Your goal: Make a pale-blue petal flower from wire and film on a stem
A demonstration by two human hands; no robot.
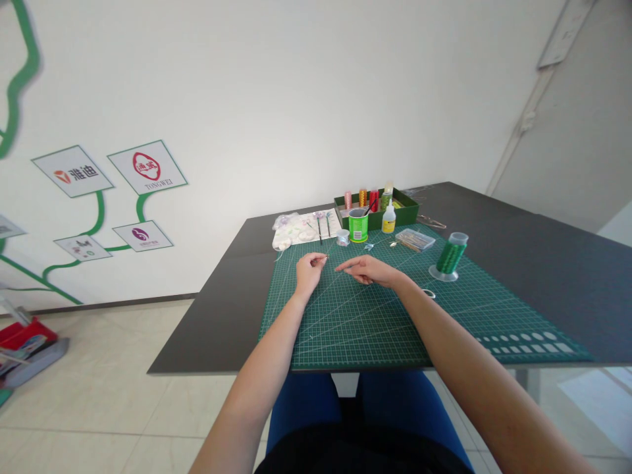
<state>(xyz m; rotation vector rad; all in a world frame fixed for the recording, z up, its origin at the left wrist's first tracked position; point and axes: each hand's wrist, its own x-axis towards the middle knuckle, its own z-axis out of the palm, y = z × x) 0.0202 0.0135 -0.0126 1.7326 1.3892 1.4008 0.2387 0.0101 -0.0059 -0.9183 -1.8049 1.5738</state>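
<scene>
We see the left hand (310, 265) over the green cutting mat (355, 329), its fingertips pinched on a tiny item (326, 257) too small for us to identify, while the right hand (369, 268) is near it, index finger stretched out and the others curled, and we cannot tell whether it grips anything. Beyond the 2 hands we find a lime-green can (358, 228) and a yellow-labelled bottle (388, 221) before a dark green box (407, 214), with a clear case (415, 239) and a green spool (450, 255) farther right.
</scene>
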